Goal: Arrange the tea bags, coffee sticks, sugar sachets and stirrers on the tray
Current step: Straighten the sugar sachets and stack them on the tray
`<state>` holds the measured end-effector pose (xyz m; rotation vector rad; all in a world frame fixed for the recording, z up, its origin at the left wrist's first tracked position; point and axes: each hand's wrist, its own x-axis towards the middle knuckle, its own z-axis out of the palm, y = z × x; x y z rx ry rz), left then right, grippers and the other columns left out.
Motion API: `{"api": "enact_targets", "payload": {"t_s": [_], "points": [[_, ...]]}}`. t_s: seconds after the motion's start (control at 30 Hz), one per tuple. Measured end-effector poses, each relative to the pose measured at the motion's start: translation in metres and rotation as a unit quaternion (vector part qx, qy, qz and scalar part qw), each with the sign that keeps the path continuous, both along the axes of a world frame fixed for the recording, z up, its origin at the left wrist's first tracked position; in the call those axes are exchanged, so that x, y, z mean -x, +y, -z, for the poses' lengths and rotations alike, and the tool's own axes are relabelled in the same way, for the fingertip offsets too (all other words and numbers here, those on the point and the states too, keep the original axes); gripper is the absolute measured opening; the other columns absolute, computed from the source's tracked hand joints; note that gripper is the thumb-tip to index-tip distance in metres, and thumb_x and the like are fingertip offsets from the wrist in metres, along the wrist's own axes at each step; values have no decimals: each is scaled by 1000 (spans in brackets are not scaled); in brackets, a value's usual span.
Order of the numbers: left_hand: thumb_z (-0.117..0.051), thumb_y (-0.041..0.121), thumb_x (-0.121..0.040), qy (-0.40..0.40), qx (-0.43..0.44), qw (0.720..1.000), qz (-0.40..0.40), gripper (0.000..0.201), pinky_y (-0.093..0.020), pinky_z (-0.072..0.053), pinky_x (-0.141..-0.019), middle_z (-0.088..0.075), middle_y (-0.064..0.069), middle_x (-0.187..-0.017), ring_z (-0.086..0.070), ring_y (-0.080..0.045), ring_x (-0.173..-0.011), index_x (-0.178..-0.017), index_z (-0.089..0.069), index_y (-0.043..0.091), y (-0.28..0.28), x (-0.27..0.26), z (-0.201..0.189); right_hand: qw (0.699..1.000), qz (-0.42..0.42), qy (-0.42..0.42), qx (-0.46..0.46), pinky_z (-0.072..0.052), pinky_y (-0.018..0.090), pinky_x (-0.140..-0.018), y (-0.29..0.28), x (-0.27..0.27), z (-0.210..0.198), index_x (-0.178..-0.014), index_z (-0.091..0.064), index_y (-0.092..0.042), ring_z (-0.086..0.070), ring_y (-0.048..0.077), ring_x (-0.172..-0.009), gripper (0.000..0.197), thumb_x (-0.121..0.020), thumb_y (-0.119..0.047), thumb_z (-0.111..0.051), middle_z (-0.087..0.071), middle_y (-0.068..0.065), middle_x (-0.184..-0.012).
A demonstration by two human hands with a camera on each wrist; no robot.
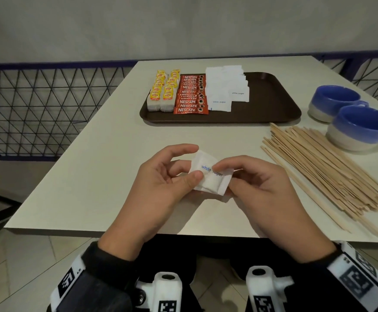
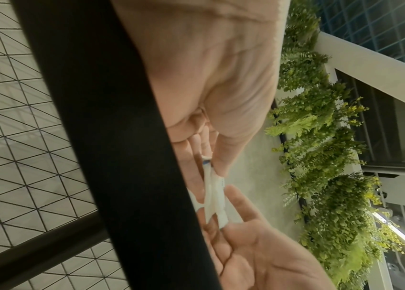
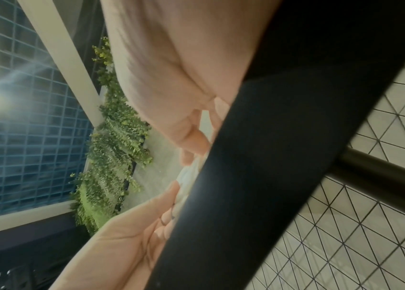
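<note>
I've got a small stack of sugar sachets (image 1: 208,176) pinched between both hands above the table (image 1: 107,158), near its front edge. Left hand (image 1: 161,188) clamps thumb-on-top at the left side, right hand (image 1: 267,188) pinches the right edge. Pkts look light, soft, crinkly, prob slippery vs each other, so I'd hold flat faces, not corners, w/ even pressure. Tray (image 1: 273,109) already carries tea bags (image 1: 163,91), coffee sticks (image 1: 190,95) & sugar rows; stirrers (image 1: 323,167) lie off-tray at right.

Black sleeves (image 1: 98,255), white wrist bands (image 1: 350,271) with black square markers
</note>
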<state>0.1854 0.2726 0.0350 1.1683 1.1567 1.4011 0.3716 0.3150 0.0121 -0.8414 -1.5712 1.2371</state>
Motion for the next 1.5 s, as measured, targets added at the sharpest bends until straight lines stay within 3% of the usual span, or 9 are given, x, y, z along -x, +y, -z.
{"api": "enact_targets", "payload": {"t_s": [0.2,0.33,0.5,0.67,0.77,0.93,1.13,1.4,1.5], "points": [[-70,-1,-90,36,5,999,-5,35,-40,-57,-75,-77,-10,-100,-71,-30,-82,-119,-68,18,-1,-2,0,999,-5,19,42,-61,60,-77,-2,1,-2,-108,-73,-33,-74,26,-94,40,-83,-3,-79,-73,2,-97],[-71,-3,-88,50,-5,998,-39,34,-41,-60,-80,-78,-5,-97,-74,-35,-86,-116,-69,17,-2,-3,0,998,26,28,45,-61,56,-76,0,-2,-1,-113,-69,-34,-73,27,-92,47,-83,0,-79,-72,3,-89],[-72,-7,-86,39,-2,998,-57,38,-37,-59,-71,-78,-8,-87,-75,-22,-75,-115,-67,16,-3,-2,0,998,31,28,46,-60,54,-75,-1,-4,-1,-109,-74,-32,-71,32,-90,33,-85,-10,-81,-74,5,-93],[-68,-12,-87,30,0,999,-29,42,-36,-60,-74,-77,-11,-90,-73,-23,-75,-118,-65,16,-3,0,0,998,40,30,43,-53,36,-64,-1,-2,-1,-104,-76,-25,-72,19,-77,19,-89,-12,-76,-77,4,-92],[-66,-14,-88,34,-2,999,-25,39,-31,-58,-72,-77,-12,-90,-73,-22,-73,-117,-64,14,-3,0,0,998,29,21,52,-55,37,-67,-1,1,1,-109,-74,-25,-75,24,-84,21,-92,-13,-73,-78,5,-101],[-63,-9,-92,47,4,999,-21,38,-49,-56,-78,-76,-11,-89,-71,-22,-75,-120,-64,17,-4,-3,-1,998,25,28,54,-54,39,-65,0,1,2,-108,-73,-25,-73,31,-67,24,-94,-6,-70,-77,9,-96],[-70,-2,-90,61,14,998,-24,37,-30,-55,-66,-78,-10,-87,-72,-23,-73,-119,-66,21,-2,-5,-2,997,28,39,55,-55,37,-63,-2,2,0,-109,-73,-25,-73,28,-68,29,-92,-2,-71,-77,8,-93],[-71,-6,-88,64,3,998,-19,34,-34,-61,-72,-79,-10,-94,-74,-25,-79,-113,-70,16,-3,-3,1,997,41,42,53,-55,40,-67,-2,1,1,-110,-74,-29,-72,26,-66,31,-93,-3,-71,-76,4,-91],[-75,-3,-85,66,-6,998,-18,32,-45,-60,-80,-78,-10,-97,-72,-38,-81,-110,-72,18,-4,-4,1,997,41,43,55,-55,39,-66,-3,1,-1,-109,-74,-27,-72,25,-65,30,-93,-2,-70,-75,2,-88]]}}
